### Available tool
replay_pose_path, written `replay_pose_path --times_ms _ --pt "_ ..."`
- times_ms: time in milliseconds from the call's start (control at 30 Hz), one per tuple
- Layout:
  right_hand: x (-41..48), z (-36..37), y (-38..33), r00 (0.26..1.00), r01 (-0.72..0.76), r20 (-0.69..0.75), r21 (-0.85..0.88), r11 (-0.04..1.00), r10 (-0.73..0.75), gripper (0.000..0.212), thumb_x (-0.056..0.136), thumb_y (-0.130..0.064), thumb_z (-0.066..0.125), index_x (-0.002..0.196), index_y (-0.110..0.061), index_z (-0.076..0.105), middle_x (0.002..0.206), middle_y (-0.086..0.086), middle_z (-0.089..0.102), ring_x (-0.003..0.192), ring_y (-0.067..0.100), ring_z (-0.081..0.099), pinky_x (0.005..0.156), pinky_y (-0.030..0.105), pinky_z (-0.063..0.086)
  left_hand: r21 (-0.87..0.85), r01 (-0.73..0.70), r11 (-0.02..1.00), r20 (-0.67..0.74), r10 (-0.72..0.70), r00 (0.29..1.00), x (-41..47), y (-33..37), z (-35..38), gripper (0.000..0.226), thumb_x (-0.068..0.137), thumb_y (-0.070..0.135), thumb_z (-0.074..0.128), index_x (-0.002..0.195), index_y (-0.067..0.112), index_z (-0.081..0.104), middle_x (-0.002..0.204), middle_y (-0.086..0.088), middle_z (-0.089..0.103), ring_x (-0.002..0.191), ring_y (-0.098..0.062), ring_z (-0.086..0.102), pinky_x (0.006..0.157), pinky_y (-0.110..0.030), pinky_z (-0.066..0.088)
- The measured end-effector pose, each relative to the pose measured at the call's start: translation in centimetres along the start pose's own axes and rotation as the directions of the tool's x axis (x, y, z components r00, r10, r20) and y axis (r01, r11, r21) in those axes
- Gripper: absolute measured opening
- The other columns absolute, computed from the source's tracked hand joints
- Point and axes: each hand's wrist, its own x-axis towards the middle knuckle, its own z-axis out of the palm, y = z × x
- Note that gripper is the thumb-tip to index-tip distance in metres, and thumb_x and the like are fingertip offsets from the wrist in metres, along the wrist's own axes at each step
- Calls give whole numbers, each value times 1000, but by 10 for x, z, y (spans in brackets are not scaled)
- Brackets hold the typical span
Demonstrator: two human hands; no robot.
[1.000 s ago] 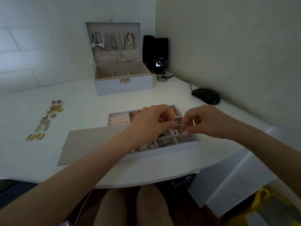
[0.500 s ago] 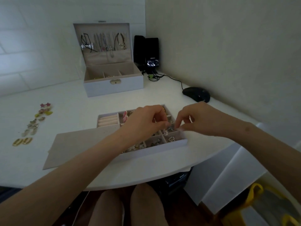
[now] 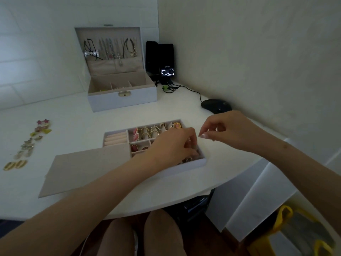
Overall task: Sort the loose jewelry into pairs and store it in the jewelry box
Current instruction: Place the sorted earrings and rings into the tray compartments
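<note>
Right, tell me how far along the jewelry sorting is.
Done: earring pairs lie in a row on the table. In hand: the left hand digs in the tray's front compartments; the right hand hovers beside it, fingertips pinched. Left: pairs and tray sit outside the open jewelry box.

Smooth white surface (image 3: 73, 115) carries the jewelry box (image 3: 110, 102), lined in matt beige cloth, with a shiny metal clasp (image 3: 124, 94); left of the box lie glossy gold earrings (image 3: 15, 165), right of it a glossy black plastic mouse (image 3: 215, 106).
</note>
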Motion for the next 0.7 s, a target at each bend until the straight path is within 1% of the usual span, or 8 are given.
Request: replay_pose_path --times_ms 133,200,267,367,400,467,600,700 --pt "-1 4 0 1000 10 25 28 1000 -11 7 83 -17 68 80 -23 72 54 -17 56 55 -4 49 54 6 36 -31 -1 1000 -110 -3 994 -2 -3 -6 16 85 23 63 100 19 59 85 11 57 75 -5 51 73 -26 48" --pt "-2 8 0 995 55 86 -2 998 -54 16 84 -15 66 80 -30 71 63 -12 56 59 -3 49 57 10 36 -31 -1 1000 -153 -4 988 -4 -7 -11 11 86 23 62 96 21 59 84 13 57 76 -3 53 71 -20 47" --pt "-2 14 0 985 77 159 -31 997 -71 24 83 -11 63 80 -34 72 72 -8 53 63 1 46 61 14 34 -23 11 1000 -180 -15 984 -10 -9 -16 6 87 22 61 89 25 56 79 18 53 70 3 51 64 -8 40" --pt "-1 23 1 972 70 229 -78 994 -51 27 83 -12 59 81 -35 73 74 -9 51 66 6 46 65 23 39 -13 36 999 -214 -38 976 -23 -10 -19 7 87 24 61 85 27 56 71 23 49 61 8 46 59 -8 34" --pt "0 25 1 974 71 219 -77 994 -52 25 83 -13 60 82 -35 72 74 -10 51 66 6 46 65 24 40 2 41 999 -232 -39 972 -29 -8 -20 4 87 25 60 86 26 57 70 22 49 61 7 45 60 -12 36" --pt "3 28 1 987 61 148 -31 998 -56 22 83 -14 61 83 -34 70 72 -11 51 62 0 48 61 16 38 56 81 995 -265 -63 962 -43 -5 -19 4 88 30 57 86 26 56 68 19 49 61 2 45 60 -18 39" --pt "9 35 3 999 13 35 27 1000 -14 20 86 -14 61 90 -33 63 71 -10 55 55 -10 48 54 6 37 200 154 968 -363 -73 929 -92 1 -5 20 90 43 50 75 32 41 60 15 47 50 0 41 50 -12 32" --pt "10 43 6 1000 -19 -21 93 995 21 24 87 -13 60 94 -36 59 73 -8 59 53 -6 49 52 7 38 109 247 963 -381 -189 905 -133 -6 8 20 83 49 49 71 35 41 54 19 43 48 3 43 43 -12 30"
